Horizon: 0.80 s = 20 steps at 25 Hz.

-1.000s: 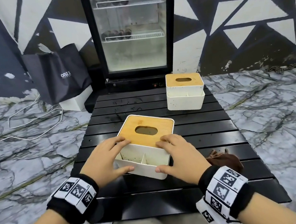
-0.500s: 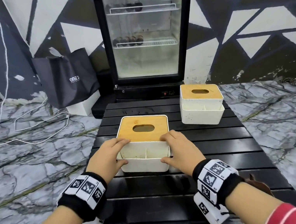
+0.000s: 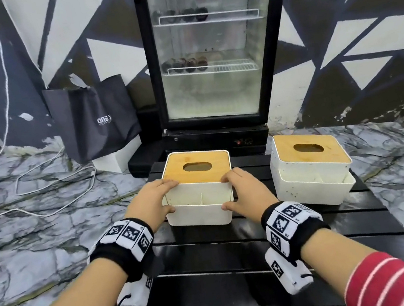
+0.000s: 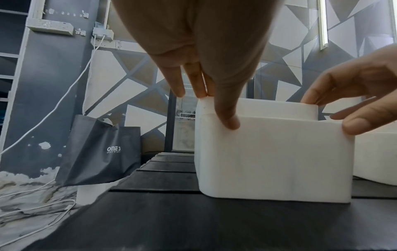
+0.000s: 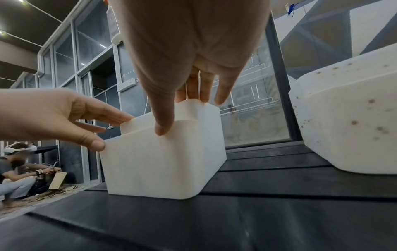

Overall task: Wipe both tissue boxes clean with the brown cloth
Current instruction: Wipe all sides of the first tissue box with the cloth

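On the black slatted counter (image 3: pixel 275 236), the near tissue box (image 3: pixel 200 207) now stands farther from the person than a second ago, just beside the second tissue box (image 3: pixel 310 178), which carries dark specks. The left hand (image 3: pixel 148 205) and the right hand (image 3: pixel 248 193) still hold the near box from both sides, with thumbs on its front wall and fingers along the edge of the wooden lid. The brown cloth, visible earlier, is out of view now.
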Each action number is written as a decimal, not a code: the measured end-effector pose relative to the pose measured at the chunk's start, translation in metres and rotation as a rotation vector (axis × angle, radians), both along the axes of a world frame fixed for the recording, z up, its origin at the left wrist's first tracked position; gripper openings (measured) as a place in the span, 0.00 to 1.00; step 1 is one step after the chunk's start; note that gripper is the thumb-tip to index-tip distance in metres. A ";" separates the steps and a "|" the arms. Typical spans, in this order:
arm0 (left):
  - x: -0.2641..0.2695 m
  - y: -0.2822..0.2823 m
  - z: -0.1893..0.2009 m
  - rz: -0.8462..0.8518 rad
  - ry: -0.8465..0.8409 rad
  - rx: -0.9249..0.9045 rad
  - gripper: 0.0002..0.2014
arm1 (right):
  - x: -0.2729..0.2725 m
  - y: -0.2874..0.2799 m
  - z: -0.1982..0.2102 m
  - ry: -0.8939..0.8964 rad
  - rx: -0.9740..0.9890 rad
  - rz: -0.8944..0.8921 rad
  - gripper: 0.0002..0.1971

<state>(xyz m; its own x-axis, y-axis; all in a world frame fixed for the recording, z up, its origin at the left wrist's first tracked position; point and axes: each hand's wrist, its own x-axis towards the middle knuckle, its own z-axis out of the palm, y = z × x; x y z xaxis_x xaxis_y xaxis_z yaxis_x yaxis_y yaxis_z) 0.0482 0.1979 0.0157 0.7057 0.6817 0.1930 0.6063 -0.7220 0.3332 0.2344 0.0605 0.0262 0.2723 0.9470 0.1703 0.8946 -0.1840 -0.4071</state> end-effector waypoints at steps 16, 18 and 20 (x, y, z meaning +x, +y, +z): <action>0.014 0.039 -0.007 0.004 -0.011 0.044 0.32 | 0.019 0.043 -0.017 0.025 0.064 0.015 0.25; 0.013 0.039 -0.007 -0.006 -0.007 0.046 0.32 | 0.018 0.041 -0.018 0.028 0.074 0.012 0.24; 0.014 0.038 -0.006 -0.010 -0.022 0.046 0.32 | 0.017 0.041 -0.016 0.033 0.088 0.009 0.24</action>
<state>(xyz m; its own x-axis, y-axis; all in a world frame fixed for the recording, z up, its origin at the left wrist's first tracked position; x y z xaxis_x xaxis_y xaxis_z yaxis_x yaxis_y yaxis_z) 0.0617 0.2364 0.0094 0.7077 0.6647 0.2395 0.5919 -0.7429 0.3126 0.2516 0.1015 0.0097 0.2704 0.9313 0.2441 0.8822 -0.1381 -0.4502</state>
